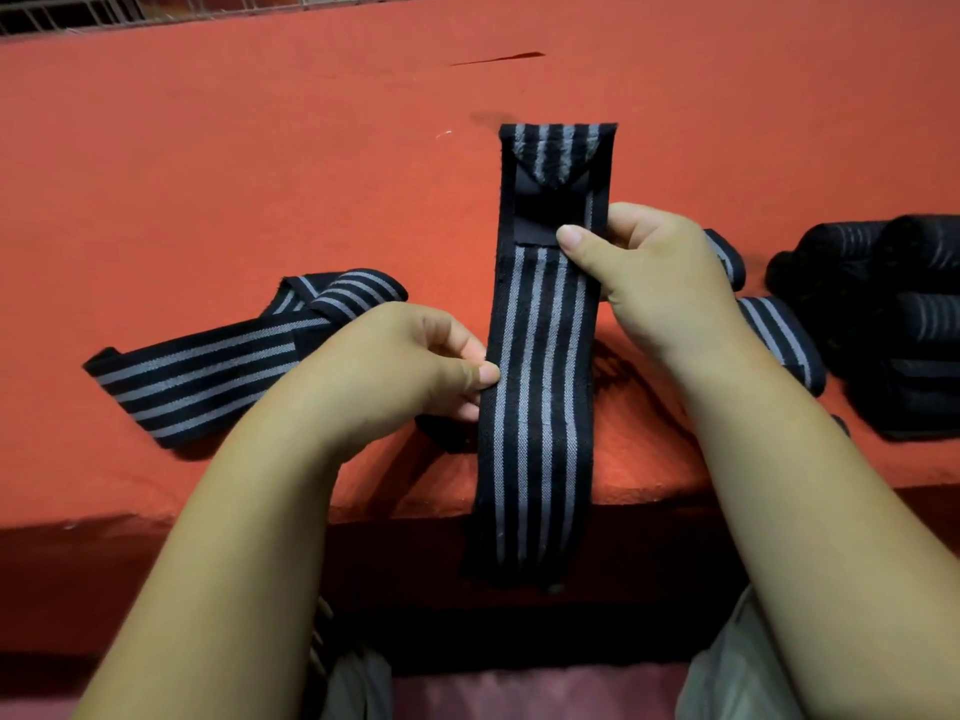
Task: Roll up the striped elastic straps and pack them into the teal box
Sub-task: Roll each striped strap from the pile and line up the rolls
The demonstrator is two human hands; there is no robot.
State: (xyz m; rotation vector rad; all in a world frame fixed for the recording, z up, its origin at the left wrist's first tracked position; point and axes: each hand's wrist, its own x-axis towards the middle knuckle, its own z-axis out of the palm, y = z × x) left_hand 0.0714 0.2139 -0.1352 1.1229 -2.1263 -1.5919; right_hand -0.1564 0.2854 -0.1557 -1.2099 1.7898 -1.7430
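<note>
Both hands pinch one striped strap (540, 381), held flat and lengthwise above the red table (260, 148). The right hand (649, 272) has its thumb on the front just below the black patch (540, 215), and the left hand (415, 366) nips the left edge lower down, probably to straighten it for rolling. Left of that strap lies a loose strap (208, 376), and right of it sit dark rolled straps (883, 314); no teal box is in view.
</note>
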